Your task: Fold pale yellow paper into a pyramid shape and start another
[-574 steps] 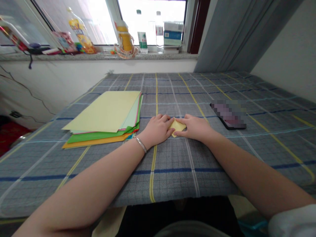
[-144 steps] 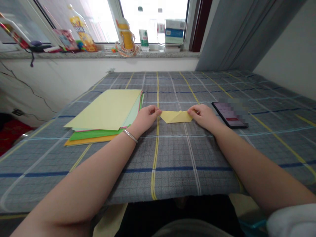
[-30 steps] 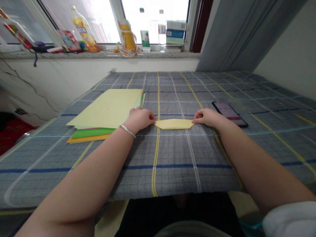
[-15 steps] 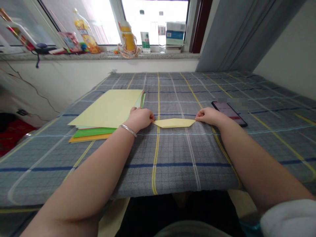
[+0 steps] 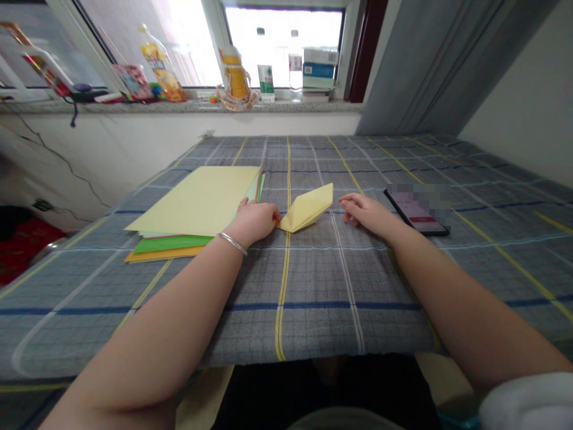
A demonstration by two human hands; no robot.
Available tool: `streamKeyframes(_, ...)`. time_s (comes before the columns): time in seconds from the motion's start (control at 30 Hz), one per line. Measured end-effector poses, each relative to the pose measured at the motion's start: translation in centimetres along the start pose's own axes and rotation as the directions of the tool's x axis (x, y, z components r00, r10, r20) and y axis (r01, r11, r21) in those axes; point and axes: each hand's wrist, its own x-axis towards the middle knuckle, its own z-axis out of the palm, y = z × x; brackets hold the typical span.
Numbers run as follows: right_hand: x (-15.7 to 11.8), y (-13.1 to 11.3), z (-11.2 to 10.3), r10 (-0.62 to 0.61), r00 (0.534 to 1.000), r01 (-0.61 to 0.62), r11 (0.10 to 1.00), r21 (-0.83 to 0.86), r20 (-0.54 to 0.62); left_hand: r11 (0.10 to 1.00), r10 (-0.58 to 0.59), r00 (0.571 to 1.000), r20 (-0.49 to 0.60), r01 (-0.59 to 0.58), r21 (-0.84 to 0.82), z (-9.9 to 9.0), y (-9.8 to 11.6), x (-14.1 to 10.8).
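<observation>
A piece of folded yellow paper (image 5: 310, 208) is at the middle of the table, its right end tilted up and away from me. My left hand (image 5: 256, 221), with a silver bangle at the wrist, pinches the paper's left tip. To the right, my right hand (image 5: 363, 212) holds nothing; its fingers are loosely apart, a short gap from the paper's raised end. Beside my left hand lies a stack of coloured paper (image 5: 192, 200), pale yellow on top with green and orange sheets showing below.
A phone (image 5: 414, 215) lies right of my right hand. Grey checked cloth (image 5: 313, 322) covers the table. On the windowsill behind stand a juice bottle (image 5: 162, 68), a yellow flask (image 5: 235, 77), a green-and-white tube (image 5: 265, 82) and boxes (image 5: 319, 68).
My right hand has let go of the folded paper's right tip and moved slightly back. That end has swung up and opened a little, while my left hand keeps its pinch.
</observation>
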Motion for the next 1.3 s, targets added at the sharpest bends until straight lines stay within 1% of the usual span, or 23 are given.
streamKeyframes(0.13, 0.2, -0.2, 1.1, 0.006, 1.000, -0.008, 0.982, 0.190, 0.010, 0.999, 0.011, 1.000, -0.025, -0.012, -0.050, 0.4, -0.3, 0.2)
streamKeyframes(0.23, 0.3, -0.2, 1.3, -0.021, 1.000, 0.020, 0.955, 0.298, 0.000, 0.996, 0.021, 0.998, -0.055, -0.026, -0.087, 0.7, -0.6, 0.5)
streamKeyframes(0.3, 0.3, -0.4, 1.4, -0.053, 0.999, 0.052, 0.935, 0.351, -0.007, 0.994, 0.036, 0.994, -0.101, -0.046, -0.101, 0.9, -0.6, 0.7)
streamKeyframes(0.37, 0.0, -0.8, 1.4, -0.088, 0.996, 0.084, 0.931, 0.356, -0.004, 0.989, 0.059, 0.981, -0.185, -0.082, -0.119, 1.0, -0.3, 0.9)
streamKeyframes(0.43, -0.3, -1.3, 1.4, -0.116, 0.993, 0.105, 0.942, 0.318, 0.016, 0.980, 0.096, 0.952, -0.291, -0.141, -0.140, 1.2, 0.1, 1.0)
streamKeyframes(0.5, -0.7, -1.9, 1.5, -0.137, 0.991, 0.130, 0.954, 0.270, 0.006, 0.969, 0.120, 0.911, -0.394, -0.194, -0.152, 1.3, 0.5, 1.2)
streamKeyframes(0.53, -0.9, -2.1, 1.5, -0.148, 0.989, 0.150, 0.957, 0.247, -0.026, 0.965, 0.123, 0.890, -0.440, -0.211, -0.158, 1.3, 0.6, 1.2)
streamKeyframes(0.6, -1.2, -2.5, 1.4, -0.181, 0.974, 0.204, 0.964, 0.169, -0.138, 0.956, 0.104, 0.844, -0.526, -0.231, -0.183, 1.3, 0.7, 1.2)
streamKeyframes(0.67, -1.5, -2.7, 1.2, -0.226, 0.942, 0.237, 0.971, 0.015, -0.248, 0.937, 0.088, 0.794, -0.601, -0.270, -0.220, 1.1, 0.9, 0.9)
streamKeyframes(0.73, -1.7, -2.9, 1.1, -0.259, 0.918, 0.221, 0.963, -0.155, -0.299, 0.911, 0.114, 0.755, -0.646, -0.339, -0.235, 0.8, 1.2, 0.4)
streamKeyframes(0.77, -1.8, -3.1, 1.1, -0.264, 0.915, 0.199, 0.953, -0.227, -0.307, 0.899, 0.150, 0.743, -0.652, -0.377, -0.224, 0.7, 1.5, 0.1)
streamKeyframes(0.87, -2.2, -3.8, 1.2, -0.280, 0.920, 0.158, 0.905, -0.394, -0.273, 0.867, 0.327, 0.756, -0.567, -0.479, -0.138, 0.4, 2.6, -0.7)
streamKeyframes(0.93, -2.6, -4.3, 1.4, -0.318, 0.921, 0.185, 0.864, -0.469, -0.223, 0.853, 0.410, 0.750, -0.519, -0.516, -0.071, 0.5, 3.3, -1.0)
streamKeyframes(0.97, -2.8, -4.5, 1.5, -0.339, 0.921, 0.213, 0.849, -0.483, -0.190, 0.852, 0.433, 0.750, -0.501, -0.521, -0.043, 0.5, 3.6, -1.0)
streamKeyframes(1.03, -3.0, -4.4, 1.4, -0.379, 0.918, 0.289, 0.841, -0.457, -0.117, 0.847, 0.474, 0.755, -0.454, -0.531, 0.001, 0.6, 3.9, -1.0)
streamKeyframes(1.1, -3.1, -4.0, 1.2, -0.426, 0.903, 0.382, 0.852, -0.359, -0.050, 0.834, 0.513, 0.758, -0.402, -0.551, 0.025, 0.7, 3.9, -0.9)
streamKeyframes(1.17, -2.9, -3.5, 0.9, -0.446, 0.895, 0.426, 0.871, -0.243, -0.029, 0.820, 0.542, 0.754, -0.372, -0.572, 0.034, 0.8, 3.6, -0.8)
streamKeyframes(1.23, -2.6, -2.9, 0.6, -0.394, 0.918, 0.375, 0.902, -0.216, -0.052, 0.815, 0.549, 0.752, -0.365, -0.578, 0.036, 0.9, 3.1, -0.7)
streamKeyframes(1.3, -2.2, -2.6, 0.5, -0.321, 0.945, 0.291, 0.915, -0.279, -0.069, 0.824, 0.539, 0.758, -0.367, -0.565, 0.041, 1.0, 2.6, -0.6)
